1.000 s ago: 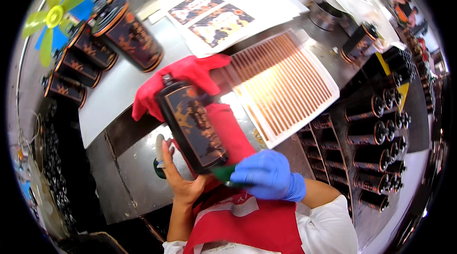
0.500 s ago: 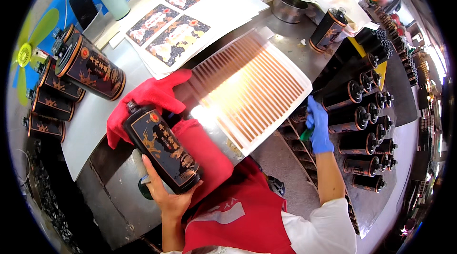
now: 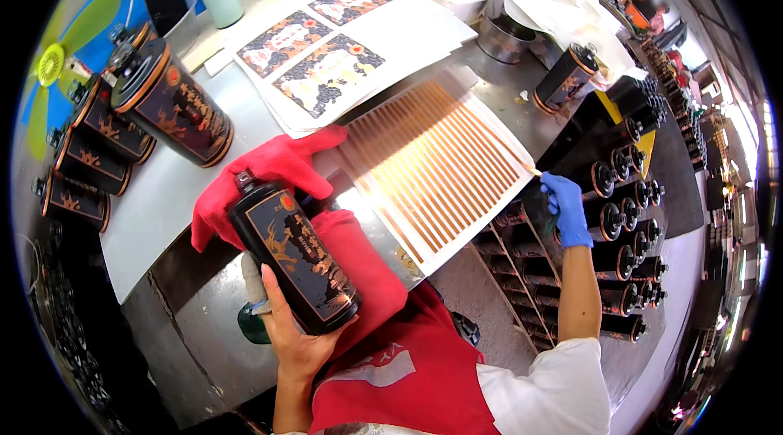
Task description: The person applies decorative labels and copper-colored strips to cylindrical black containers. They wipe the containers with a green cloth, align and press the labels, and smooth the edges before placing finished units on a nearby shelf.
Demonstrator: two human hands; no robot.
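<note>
My left hand (image 3: 303, 345) is wrapped round the lower part of a black bottle (image 3: 298, 259) with gold and orange decoration. The bottle lies tilted against a red cloth (image 3: 245, 159) and a red pad (image 3: 359, 251), neck pointing away from me. A grey cover sits on one finger of that hand. My right hand (image 3: 568, 210), in a blue glove, is closed in a pinch at the right corner of a white sheet with rows of gold strips (image 3: 436, 166). Between its fingertips the end of a thin gold strip (image 3: 532, 170) shows, reaching onto the sheet's edge.
Decorated bottles (image 3: 175, 108) stand at the left, beside a green fan (image 3: 50, 65). Printed label sheets (image 3: 326, 51) lie behind the strips. A metal pot (image 3: 504, 37) and another bottle (image 3: 567, 76) stand farther right. Several bottles (image 3: 612, 259) lie racked beyond my right arm.
My right hand has moved slightly right and now pinches a gold strip at the sheet's corner. My left hand still holds the bottle; the whole view has shifted a little.
</note>
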